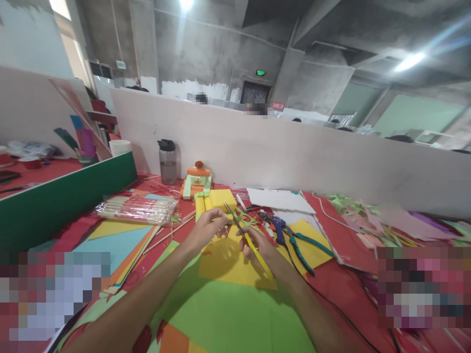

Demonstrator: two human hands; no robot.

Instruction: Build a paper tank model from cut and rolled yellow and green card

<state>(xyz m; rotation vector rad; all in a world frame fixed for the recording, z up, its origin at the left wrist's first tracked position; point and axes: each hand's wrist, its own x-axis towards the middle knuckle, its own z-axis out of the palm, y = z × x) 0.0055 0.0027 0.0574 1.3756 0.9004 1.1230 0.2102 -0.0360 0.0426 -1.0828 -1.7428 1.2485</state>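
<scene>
My right hand is wrapped round what looks like a yellow utility knife. Its thin dark blade points up and away to the left. Beside the blade, my left hand has thumb and fingertips pinched together; whatever lies between them is too small to make out. Under both hands lies a yellow paper sheet, on top of a larger green sheet. Just beyond the fingers sit a yellow box shape and yellow paper rolls.
To the right lie a blue glue gun and green-handled pliers. At the back stand a water bottle and an orange-and-green paper model. Wrapped sticks lie left. A white partition closes off the table's far side.
</scene>
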